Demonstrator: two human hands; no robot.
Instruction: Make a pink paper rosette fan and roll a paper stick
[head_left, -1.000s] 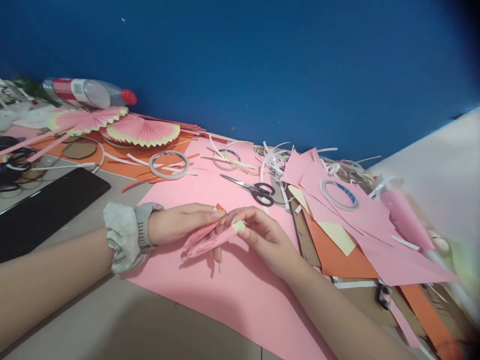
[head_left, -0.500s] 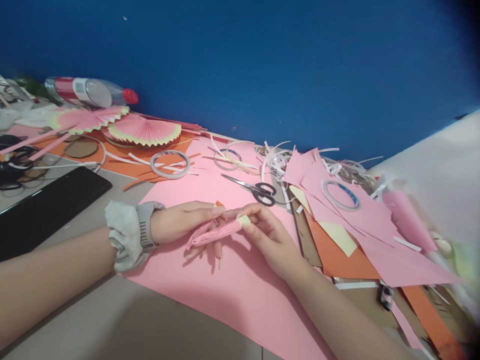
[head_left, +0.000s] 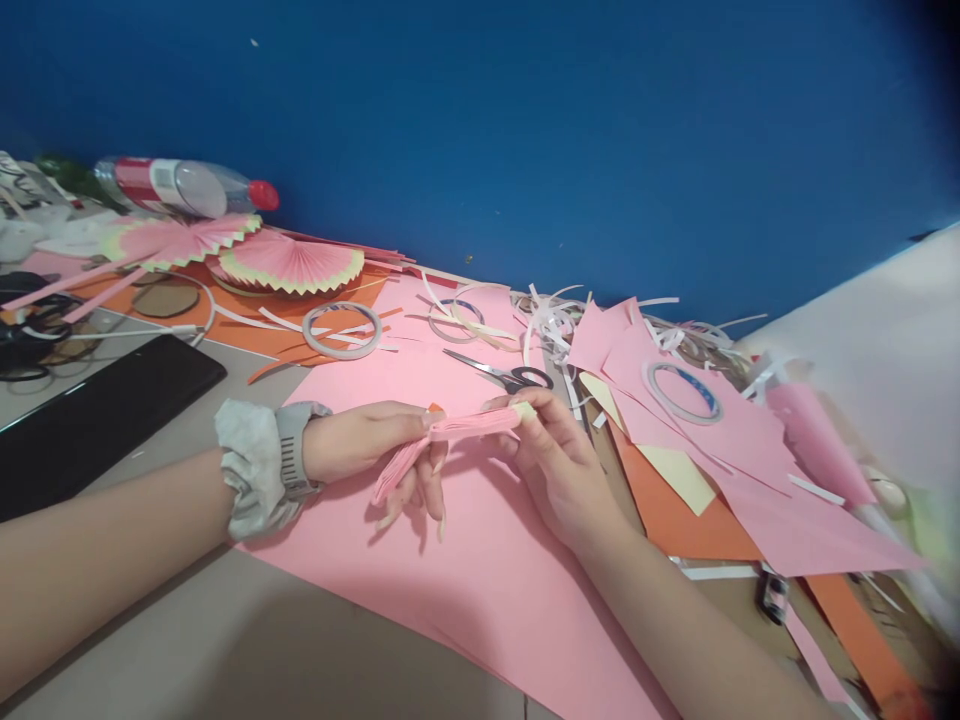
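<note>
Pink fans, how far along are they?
Two pink fans near the bottle are spread out, so they look done. The left hand and right hand hold a folded pink strip, bent in the middle. Its pleats are bunched together, so spreading them seems left; I can't tell if more fans are needed.

Your left hand (head_left: 367, 438) and right hand (head_left: 562, 475) pinch the folded paper (head_left: 474, 424) over the pink sheet (head_left: 480, 580); scissors (head_left: 513, 380) lie near the sheet's right edge, just beyond your right hand.
</note>
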